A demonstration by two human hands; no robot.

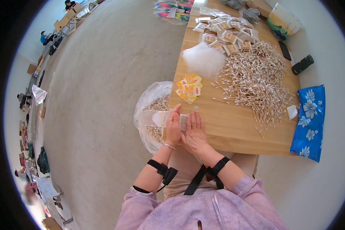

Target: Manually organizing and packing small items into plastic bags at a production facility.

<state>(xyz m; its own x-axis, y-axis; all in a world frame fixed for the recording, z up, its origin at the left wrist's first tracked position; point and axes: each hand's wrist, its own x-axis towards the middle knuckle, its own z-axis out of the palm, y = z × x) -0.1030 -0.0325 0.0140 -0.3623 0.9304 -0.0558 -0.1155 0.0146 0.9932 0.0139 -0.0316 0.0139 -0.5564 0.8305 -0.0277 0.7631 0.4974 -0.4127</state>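
Observation:
At the left edge of the wooden table my two hands are close together. Between them shows a flat row of cotton swabs. My left hand stands edge-on, curved over a clear plastic bag that sticks out past the table edge; its fingertips are partly hidden. My right hand lies flat with fingers stretched out, its side against the swabs. Ahead of my hands lies a small pile of yellow and white cards. Beyond it is a stack of clear empty bags.
A big heap of loose swabs covers the table's right half. Filled packets are piled farther back. A large bag of swabs hangs beside the left edge. At right are a blue flowered pouch, a black bottle and a phone.

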